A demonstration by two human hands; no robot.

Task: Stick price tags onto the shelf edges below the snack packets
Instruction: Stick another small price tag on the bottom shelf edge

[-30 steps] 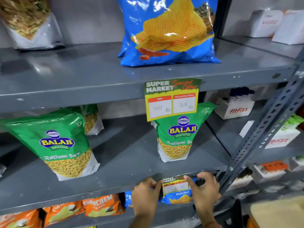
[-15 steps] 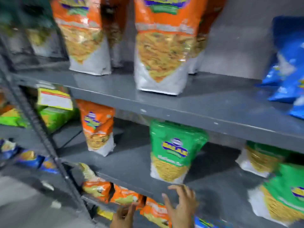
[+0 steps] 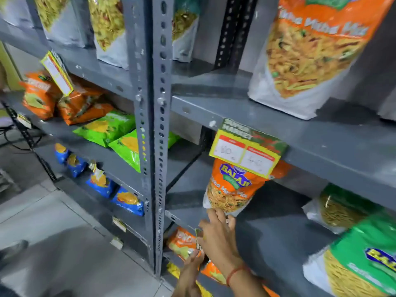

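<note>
right hand (image 3: 216, 230): fingers spread flat on the shelf edge (image 3: 182, 219) under the orange Balaji packet (image 3: 230, 189), holding nothing
left hand (image 3: 192, 261): pinching a small price tag (image 3: 198, 239), blurry
tip: square tag to lip, press flat

We see both hands, right (image 3: 216, 230) and left (image 3: 192, 261), at the shelf edge (image 3: 184, 221) below an orange packet (image 3: 231, 189), pinching a tag (image 3: 198, 239).
</note>
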